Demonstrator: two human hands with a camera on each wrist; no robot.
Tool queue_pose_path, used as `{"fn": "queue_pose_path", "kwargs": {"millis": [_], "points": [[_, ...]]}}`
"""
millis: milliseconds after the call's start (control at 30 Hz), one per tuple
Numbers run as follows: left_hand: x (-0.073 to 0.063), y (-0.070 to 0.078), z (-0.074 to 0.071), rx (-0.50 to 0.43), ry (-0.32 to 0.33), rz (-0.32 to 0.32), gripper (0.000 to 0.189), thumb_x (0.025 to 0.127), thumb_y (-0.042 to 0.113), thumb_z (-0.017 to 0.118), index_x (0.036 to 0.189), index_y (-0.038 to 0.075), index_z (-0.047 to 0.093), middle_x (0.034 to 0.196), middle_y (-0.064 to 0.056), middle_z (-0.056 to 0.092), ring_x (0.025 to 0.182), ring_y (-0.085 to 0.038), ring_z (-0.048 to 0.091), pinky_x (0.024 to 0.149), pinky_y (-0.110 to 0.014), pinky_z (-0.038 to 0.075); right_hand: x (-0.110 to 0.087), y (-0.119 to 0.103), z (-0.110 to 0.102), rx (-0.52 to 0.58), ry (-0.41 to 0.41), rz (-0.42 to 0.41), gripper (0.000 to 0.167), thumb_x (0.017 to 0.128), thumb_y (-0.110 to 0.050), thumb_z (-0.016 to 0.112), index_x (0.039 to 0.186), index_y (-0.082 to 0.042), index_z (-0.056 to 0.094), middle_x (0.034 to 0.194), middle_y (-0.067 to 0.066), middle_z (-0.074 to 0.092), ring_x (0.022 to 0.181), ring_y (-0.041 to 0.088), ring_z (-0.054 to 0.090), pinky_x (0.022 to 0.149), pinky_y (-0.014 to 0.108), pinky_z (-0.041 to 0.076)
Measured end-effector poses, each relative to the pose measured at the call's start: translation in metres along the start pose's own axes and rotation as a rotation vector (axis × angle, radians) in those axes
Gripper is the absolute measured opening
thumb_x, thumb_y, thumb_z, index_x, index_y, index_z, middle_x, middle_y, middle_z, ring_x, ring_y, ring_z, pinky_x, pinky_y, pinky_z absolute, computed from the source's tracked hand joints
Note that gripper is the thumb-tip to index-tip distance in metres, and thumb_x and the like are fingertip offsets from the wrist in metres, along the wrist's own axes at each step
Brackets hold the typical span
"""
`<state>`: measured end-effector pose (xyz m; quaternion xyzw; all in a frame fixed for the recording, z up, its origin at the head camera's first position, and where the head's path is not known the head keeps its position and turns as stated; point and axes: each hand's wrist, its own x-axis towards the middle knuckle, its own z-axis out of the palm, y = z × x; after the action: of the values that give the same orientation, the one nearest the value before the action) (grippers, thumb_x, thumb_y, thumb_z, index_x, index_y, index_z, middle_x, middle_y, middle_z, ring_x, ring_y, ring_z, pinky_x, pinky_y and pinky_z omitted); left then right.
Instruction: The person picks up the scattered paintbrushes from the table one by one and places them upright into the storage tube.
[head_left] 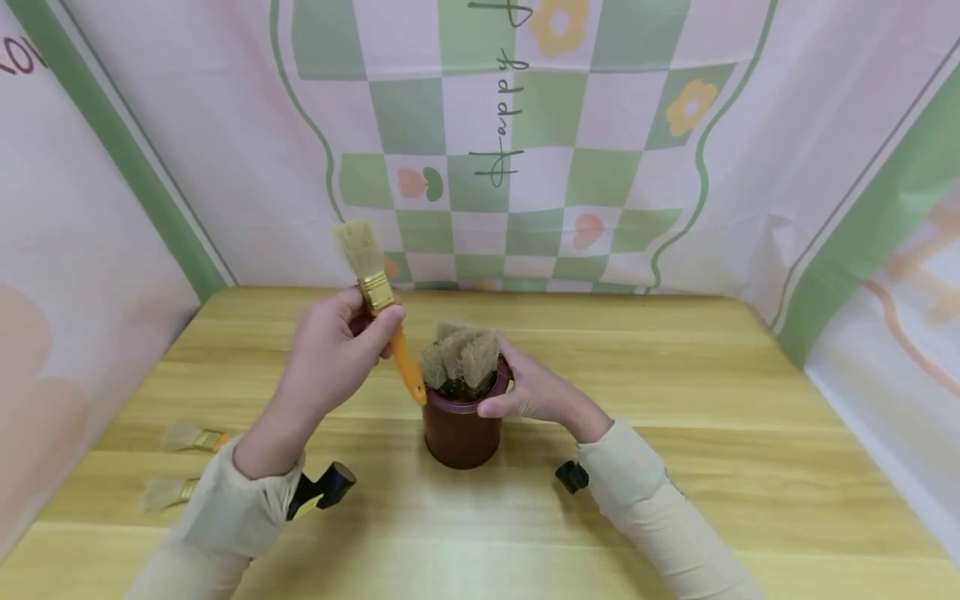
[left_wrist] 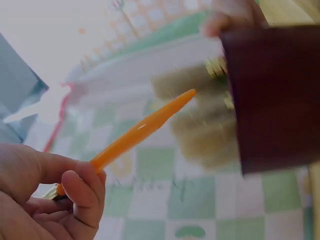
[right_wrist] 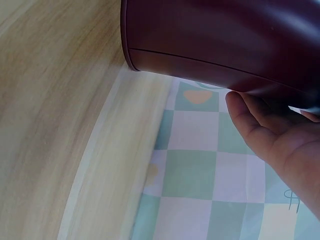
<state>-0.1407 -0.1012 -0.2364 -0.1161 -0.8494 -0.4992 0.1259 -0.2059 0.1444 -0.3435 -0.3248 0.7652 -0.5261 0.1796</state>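
Note:
My left hand pinches a paintbrush near its gold ferrule, bristles up and orange handle slanting down to the right. In the head view the handle's end appears at the rim of a dark reddish-brown cup; the left wrist view cannot settle whether they touch. Several brushes stand in the cup with their bristles up. My right hand grips the cup at its upper right side, thumb near the front of the rim. In the right wrist view, fingers lie against the cup's wall.
Two more brushes lie on the wooden table at the left, partly hidden by the left sleeve. A black camera sits at each wrist. A checked cloth hangs behind the table's back edge.

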Motion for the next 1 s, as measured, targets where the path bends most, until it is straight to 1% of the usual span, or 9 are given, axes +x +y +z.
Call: {"fn": "queue_pose_path", "kwargs": {"millis": [100,200,300,400,567,700,833,933,1000], "points": [[-0.002,0.008,0.009,-0.089,0.01,0.074,0.016,0.094,0.009,0.06,0.099,-0.005,0.066,0.075,-0.017,0.064,0.057,-0.009,0.056,0.052,-0.023,0.049,0.0,0.002,-0.001,0.017,-0.004,-0.004,0.115,0.067,-0.063,0.077,0.15,-0.009,0.019,0.14,0.018,0.047,0.129,0.032,0.048,0.107,0.048,0.04],[-0.001,0.011,0.018,-0.145,0.016,0.145,0.013,0.093,0.004,0.06,0.098,-0.007,0.065,0.076,-0.018,0.064,0.057,-0.011,0.056,0.053,-0.023,0.05,0.0,0.003,-0.001,0.028,-0.004,-0.017,0.11,0.069,-0.06,0.078,0.148,-0.008,0.021,0.137,0.019,0.049,0.125,0.031,0.05,0.104,0.046,0.043],[-0.001,0.009,0.025,-0.147,0.028,0.22,0.011,0.092,0.002,0.061,0.096,-0.007,0.065,0.071,-0.016,0.063,0.056,-0.012,0.056,0.052,-0.023,0.049,0.0,0.004,-0.001,0.021,-0.003,-0.019,0.106,0.07,-0.056,0.078,0.147,-0.008,0.023,0.136,0.018,0.05,0.123,0.028,0.051,0.104,0.045,0.043],[-0.001,0.006,0.031,-0.116,0.033,0.266,0.009,0.09,0.002,0.063,0.095,-0.006,0.065,0.068,-0.013,0.061,0.055,-0.011,0.054,0.051,-0.023,0.048,-0.001,0.003,-0.001,0.017,-0.012,-0.019,0.102,0.073,-0.053,0.078,0.146,-0.009,0.024,0.135,0.016,0.05,0.121,0.025,0.051,0.103,0.042,0.043],[-0.002,0.006,0.034,-0.032,0.032,0.277,0.011,0.09,0.006,0.065,0.097,-0.003,0.066,0.067,-0.01,0.061,0.056,-0.01,0.05,0.05,-0.023,0.045,0.0,0.003,0.0,0.037,-0.019,-0.031,0.099,0.073,-0.052,0.079,0.145,-0.009,0.025,0.131,0.016,0.051,0.116,0.023,0.052,0.099,0.04,0.046],[-0.001,0.006,0.035,0.011,0.028,0.28,0.012,0.09,0.007,0.065,0.096,-0.003,0.066,0.07,-0.01,0.062,0.057,-0.012,0.051,0.05,-0.023,0.045,0.001,0.003,0.0,0.047,-0.025,-0.039,0.101,0.073,-0.053,0.078,0.146,-0.01,0.023,0.134,0.017,0.049,0.119,0.025,0.051,0.101,0.041,0.045],[-0.001,0.005,0.036,0.061,0.002,0.266,0.012,0.09,0.007,0.066,0.095,-0.003,0.064,0.073,-0.011,0.063,0.057,-0.013,0.051,0.05,-0.023,0.046,0.002,0.002,0.0,0.063,-0.029,-0.048,0.102,0.073,-0.053,0.078,0.147,-0.01,0.022,0.136,0.018,0.048,0.122,0.027,0.05,0.102,0.041,0.045],[-0.001,0.005,0.037,0.112,-0.014,0.257,0.012,0.089,0.007,0.067,0.093,-0.003,0.064,0.073,-0.011,0.06,0.057,-0.013,0.049,0.049,-0.022,0.044,0.002,0.002,0.0,0.06,-0.024,-0.047,0.103,0.073,-0.052,0.078,0.148,-0.01,0.022,0.136,0.018,0.048,0.12,0.027,0.051,0.1,0.041,0.046],[-0.001,0.005,0.038,0.153,-0.016,0.266,0.013,0.088,0.008,0.068,0.091,-0.004,0.063,0.071,-0.01,0.058,0.057,-0.013,0.047,0.049,-0.022,0.042,0.003,0.003,0.0,0.053,-0.02,-0.051,0.104,0.073,-0.053,0.078,0.149,-0.011,0.022,0.136,0.018,0.048,0.12,0.027,0.051,0.1,0.041,0.046]]}}
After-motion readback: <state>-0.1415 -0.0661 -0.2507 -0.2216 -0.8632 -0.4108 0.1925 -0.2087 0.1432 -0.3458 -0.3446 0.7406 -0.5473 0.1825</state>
